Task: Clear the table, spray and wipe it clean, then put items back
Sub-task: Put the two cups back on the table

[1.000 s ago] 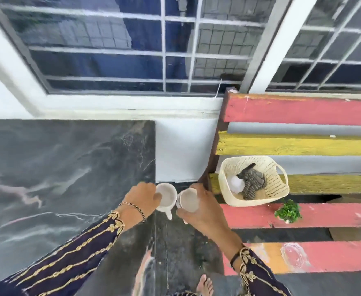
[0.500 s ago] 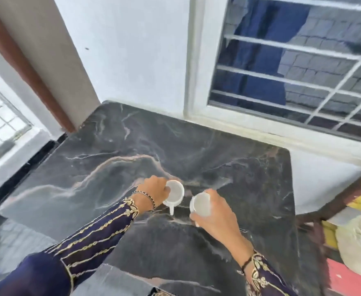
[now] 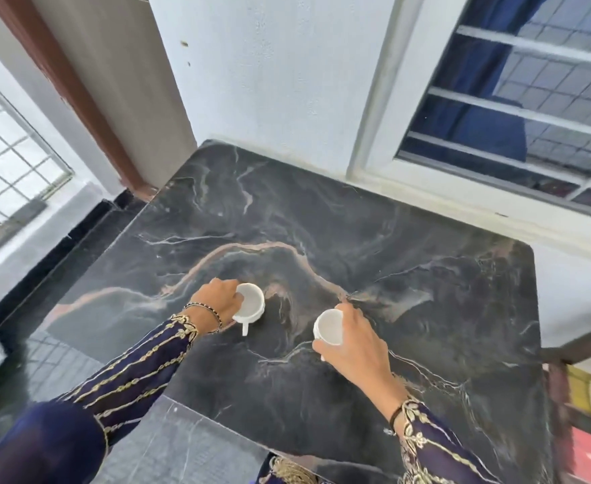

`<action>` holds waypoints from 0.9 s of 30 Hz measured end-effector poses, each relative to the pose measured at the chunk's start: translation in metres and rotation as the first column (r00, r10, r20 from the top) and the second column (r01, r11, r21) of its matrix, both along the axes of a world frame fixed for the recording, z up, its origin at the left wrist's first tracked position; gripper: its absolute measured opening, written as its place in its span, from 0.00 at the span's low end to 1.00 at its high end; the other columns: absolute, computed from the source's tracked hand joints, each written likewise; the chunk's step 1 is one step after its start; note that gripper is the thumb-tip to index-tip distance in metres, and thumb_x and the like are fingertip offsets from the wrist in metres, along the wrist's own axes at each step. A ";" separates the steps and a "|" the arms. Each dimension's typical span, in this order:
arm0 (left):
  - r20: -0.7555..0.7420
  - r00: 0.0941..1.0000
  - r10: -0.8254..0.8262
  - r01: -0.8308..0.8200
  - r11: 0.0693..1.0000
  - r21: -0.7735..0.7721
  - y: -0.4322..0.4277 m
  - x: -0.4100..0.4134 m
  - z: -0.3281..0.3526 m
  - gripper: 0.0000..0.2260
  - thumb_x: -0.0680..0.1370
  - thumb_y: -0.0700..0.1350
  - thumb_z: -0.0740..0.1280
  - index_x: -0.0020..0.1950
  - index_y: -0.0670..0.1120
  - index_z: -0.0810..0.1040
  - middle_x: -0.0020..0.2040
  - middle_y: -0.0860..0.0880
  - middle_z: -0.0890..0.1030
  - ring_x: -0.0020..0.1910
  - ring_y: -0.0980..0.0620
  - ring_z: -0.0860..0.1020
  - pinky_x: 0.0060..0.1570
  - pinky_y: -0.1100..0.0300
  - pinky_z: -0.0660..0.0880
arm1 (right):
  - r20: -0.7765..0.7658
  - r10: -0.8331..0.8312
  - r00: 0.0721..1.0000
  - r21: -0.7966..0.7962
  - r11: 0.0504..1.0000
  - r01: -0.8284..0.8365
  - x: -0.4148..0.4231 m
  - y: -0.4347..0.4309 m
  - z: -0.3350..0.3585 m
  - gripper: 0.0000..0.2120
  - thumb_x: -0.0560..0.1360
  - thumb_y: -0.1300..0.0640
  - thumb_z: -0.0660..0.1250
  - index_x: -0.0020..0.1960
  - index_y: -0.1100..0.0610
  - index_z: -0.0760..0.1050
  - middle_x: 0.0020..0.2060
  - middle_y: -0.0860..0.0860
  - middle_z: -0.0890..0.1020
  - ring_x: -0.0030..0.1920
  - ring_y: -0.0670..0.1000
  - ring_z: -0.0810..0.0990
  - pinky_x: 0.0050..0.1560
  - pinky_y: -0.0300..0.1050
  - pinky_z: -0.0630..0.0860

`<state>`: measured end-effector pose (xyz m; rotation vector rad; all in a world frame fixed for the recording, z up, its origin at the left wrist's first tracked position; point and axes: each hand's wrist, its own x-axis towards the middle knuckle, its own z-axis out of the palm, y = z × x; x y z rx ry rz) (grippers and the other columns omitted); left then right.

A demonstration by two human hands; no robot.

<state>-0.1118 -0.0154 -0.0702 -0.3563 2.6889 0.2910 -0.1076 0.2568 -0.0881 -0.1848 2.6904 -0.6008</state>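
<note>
two white cups, mid-frame, over a dark marble table (image 3: 426, 274): left hand (image 3: 217, 302) clasps left cup (image 3: 250, 303); right hand (image 3: 355, 347) clasps right cup (image 3: 329, 326), both empty.

The two hands have spread apart, left cup (image 3: 250, 303) and right cup (image 3: 329, 326) now separated.

The surface (image 3: 409, 260) is a dark marble slab with pale and pinkish veins, its far edge against a white wall below a barred window, its right far corner rounded. Most of it lies bare. One white cup (image 3: 250, 305) stands upright on it, left of the middle, handle pointing toward the near edge. A second white cup (image 3: 329, 326) is to its right, well apart; whether its base touches the slab cannot be told.
</note>
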 end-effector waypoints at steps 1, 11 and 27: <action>-0.003 1.000 0.008 -0.008 1.000 0.011 -0.001 -0.001 0.000 0.14 0.79 0.46 0.58 0.58 0.41 0.76 0.56 0.38 0.81 0.53 0.37 0.79 0.48 0.51 0.74 | -0.005 0.005 1.000 0.007 1.000 -0.005 -0.001 0.001 0.000 0.32 0.67 0.36 0.69 0.65 0.47 0.63 0.61 0.47 0.74 0.63 0.54 0.75 0.48 0.52 0.74; 0.018 0.988 -0.154 0.153 0.945 -0.291 0.032 -0.013 0.038 0.13 0.80 0.47 0.58 0.61 0.41 0.68 0.56 0.41 0.81 0.54 0.39 0.81 0.46 0.52 0.75 | -0.011 0.021 1.000 -0.031 0.999 -0.021 0.005 0.019 0.017 0.40 0.73 0.28 0.64 0.75 0.49 0.60 0.70 0.47 0.72 0.69 0.54 0.72 0.55 0.55 0.76; -0.142 0.759 -0.636 0.571 0.754 -0.325 0.359 -0.001 0.083 0.16 0.81 0.56 0.54 0.58 0.47 0.71 0.50 0.48 0.82 0.50 0.44 0.82 0.40 0.54 0.66 | -0.094 -0.193 0.977 -0.168 0.970 0.175 0.048 0.258 0.033 0.30 0.77 0.31 0.61 0.73 0.44 0.62 0.72 0.40 0.71 0.67 0.46 0.76 0.59 0.54 0.76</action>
